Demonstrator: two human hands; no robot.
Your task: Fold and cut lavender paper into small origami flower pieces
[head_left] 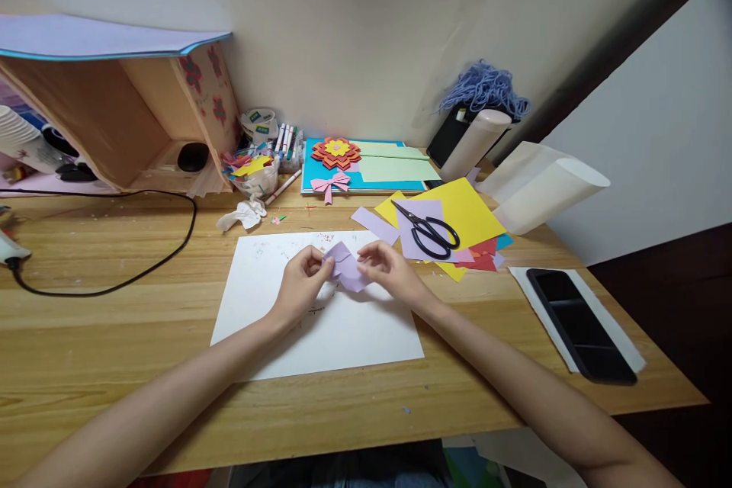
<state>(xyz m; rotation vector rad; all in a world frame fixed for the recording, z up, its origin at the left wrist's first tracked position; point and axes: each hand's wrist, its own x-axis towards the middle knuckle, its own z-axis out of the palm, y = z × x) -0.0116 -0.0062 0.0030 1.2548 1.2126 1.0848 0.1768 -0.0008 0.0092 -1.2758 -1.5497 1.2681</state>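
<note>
A small piece of folded purple paper is held up between my two hands, over a white sheet on the table. My left hand pinches its left edge between thumb and fingers. At the right edge, my right hand has its thumb and fingertips closed on the paper. Creases and a partly lifted flap show on the piece. Specks and short dark marks dot the white sheet. Just right of it lie black-handled scissors on purple and yellow paper.
A layered paper flower and a pink paper bow lie on a blue board at the back. A phone rests at the right. Rolled white paper stands behind. A black cable loops at left beside a cardboard box.
</note>
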